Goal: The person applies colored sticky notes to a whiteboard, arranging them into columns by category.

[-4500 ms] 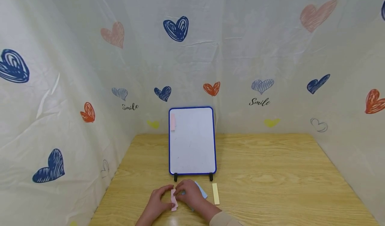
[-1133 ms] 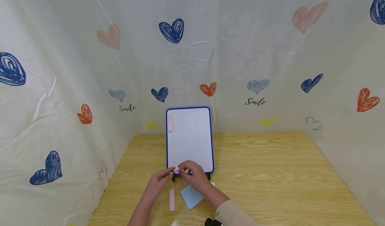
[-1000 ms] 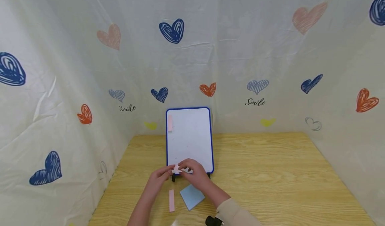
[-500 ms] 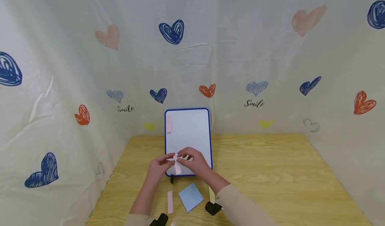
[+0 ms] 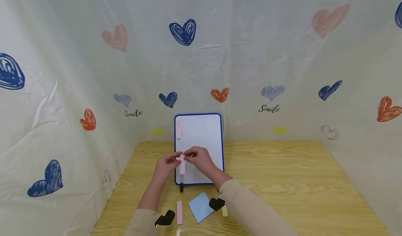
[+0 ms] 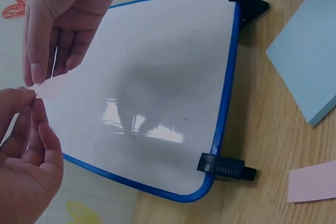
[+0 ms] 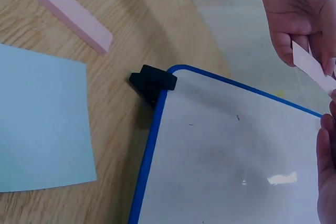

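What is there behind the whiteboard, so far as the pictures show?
Behind the whiteboard, the wooden table and the heart-printed backdrop show around its edges; whatever it covers directly cannot be seen.

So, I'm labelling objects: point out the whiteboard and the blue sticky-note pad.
Whiteboard (image 5: 201, 134): head view, its white writing surface.
Blue sticky-note pad (image 7: 44, 119): right wrist view, middle of its top sheet.

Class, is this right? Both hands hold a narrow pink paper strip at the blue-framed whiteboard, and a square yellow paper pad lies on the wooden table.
Not quite: the square paper pad is light blue, not yellow, as the head view shows. The left hand and right hand hold the pink paper strip at the whiteboard, and that pad lies on the table.
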### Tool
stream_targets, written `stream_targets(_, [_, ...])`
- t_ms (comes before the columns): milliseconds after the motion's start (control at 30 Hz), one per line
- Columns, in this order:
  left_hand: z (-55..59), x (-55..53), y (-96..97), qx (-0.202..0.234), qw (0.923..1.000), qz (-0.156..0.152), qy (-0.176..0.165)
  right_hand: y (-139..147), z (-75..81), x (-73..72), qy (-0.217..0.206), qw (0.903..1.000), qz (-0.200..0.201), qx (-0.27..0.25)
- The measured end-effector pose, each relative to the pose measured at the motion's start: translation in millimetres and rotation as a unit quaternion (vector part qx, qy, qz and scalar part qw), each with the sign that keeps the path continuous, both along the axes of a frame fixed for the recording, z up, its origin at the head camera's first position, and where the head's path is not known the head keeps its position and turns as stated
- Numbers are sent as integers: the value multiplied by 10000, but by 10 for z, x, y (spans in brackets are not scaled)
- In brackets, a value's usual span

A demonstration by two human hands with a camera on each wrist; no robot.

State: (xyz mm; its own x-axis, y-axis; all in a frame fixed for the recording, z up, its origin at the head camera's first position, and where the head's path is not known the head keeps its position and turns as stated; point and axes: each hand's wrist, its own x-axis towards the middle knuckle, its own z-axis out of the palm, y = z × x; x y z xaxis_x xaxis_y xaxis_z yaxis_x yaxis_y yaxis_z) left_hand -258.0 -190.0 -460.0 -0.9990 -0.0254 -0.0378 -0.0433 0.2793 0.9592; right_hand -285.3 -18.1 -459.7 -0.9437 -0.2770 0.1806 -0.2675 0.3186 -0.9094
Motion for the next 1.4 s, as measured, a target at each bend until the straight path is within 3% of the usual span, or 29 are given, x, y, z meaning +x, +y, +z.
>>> stream_targets(200, [17, -134, -60, 49, 9998, -176, 119, -58, 39, -139, -507, 9970, -76, -578])
stream_targets(500, [-48, -328, -181, -97, 9979, 130, 620, -148, -13, -360, -602, 9961, -298, -565])
stream_targets(667, [-183, -435, -201, -149, 9990, 20, 430, -202, -53, -427, -570, 9965, -429, -425])
stream_targets(833, [-283, -446, -179, 132, 9997, -173, 76, -285, -70, -431, -501, 9970, -568, -164])
stream_targets(1100, [-356, -487, -183, 581, 9980, -243, 46, -371, -66, -487, -339, 9972, -672, 10])
stream_targets(1400, [-336, -524, -174, 329, 9994, -73, -3, -419, -52, -550, -121, 9961, -707, 504])
